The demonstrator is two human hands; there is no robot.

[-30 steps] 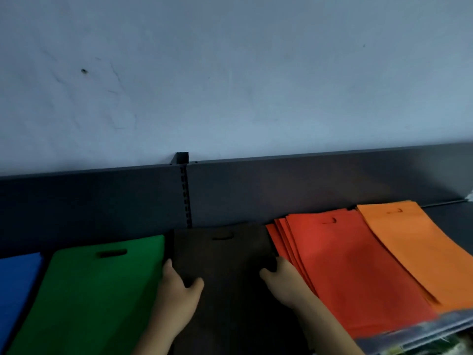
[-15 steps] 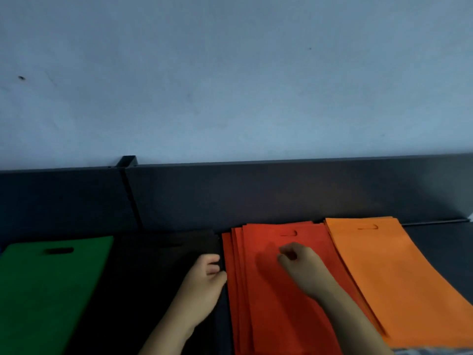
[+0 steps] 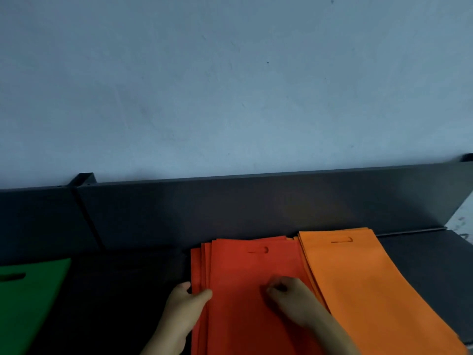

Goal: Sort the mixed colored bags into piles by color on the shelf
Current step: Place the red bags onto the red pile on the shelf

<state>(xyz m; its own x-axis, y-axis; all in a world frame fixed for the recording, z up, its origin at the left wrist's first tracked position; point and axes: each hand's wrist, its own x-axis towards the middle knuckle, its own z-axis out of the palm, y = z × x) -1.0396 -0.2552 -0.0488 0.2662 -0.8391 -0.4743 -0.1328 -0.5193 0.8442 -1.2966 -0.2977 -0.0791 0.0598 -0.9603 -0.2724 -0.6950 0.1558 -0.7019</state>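
Four piles of flat bags lie side by side on a dark shelf [image 3: 425, 267]: green [image 3: 30, 303] at the far left, black [image 3: 122, 303], red [image 3: 243, 270] and orange [image 3: 358, 283]. The red pile is fanned out at its left edge. My left hand [image 3: 184, 308] grips that edge, thumb on top and fingers at the side. My right hand [image 3: 291, 298] rests on the top red bag with its fingers curled and its fingertips and thumb drawn together on the fabric.
The shelf's dark back panel [image 3: 256, 208] runs behind the piles, with an upright post [image 3: 84, 180] at the left. A pale wall [image 3: 230, 85] rises above. Bare shelf surface shows right of the orange pile.
Both hands left the black pile and moved right onto the red pile. The view has swung right, so the blue pile is out of frame and the green one is at the edge.
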